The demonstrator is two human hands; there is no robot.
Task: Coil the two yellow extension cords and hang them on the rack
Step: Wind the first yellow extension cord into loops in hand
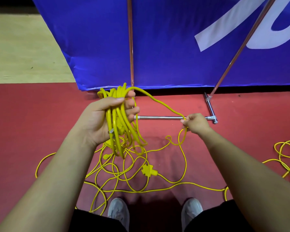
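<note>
My left hand (105,114) grips a bundle of yellow cord loops (122,129) that hang from my palm, held up in front of me. One strand runs from the bundle's top rightward and down to my right hand (195,123), which pinches the yellow cord (161,102). Below, loose cord (124,174) lies tangled on the red floor with a yellow multi-outlet plug (148,170) among it. More yellow cord (286,151) lies in loops at the right edge. The metal rack (166,117) stands just beyond my hands, its base bar low and two uprights rising.
A blue banner (174,47) hangs behind the rack's uprights. The red floor (23,123) meets a pale wooden floor (23,47) at the upper left. My two grey shoes (118,211) stand at the bottom among the loose cord.
</note>
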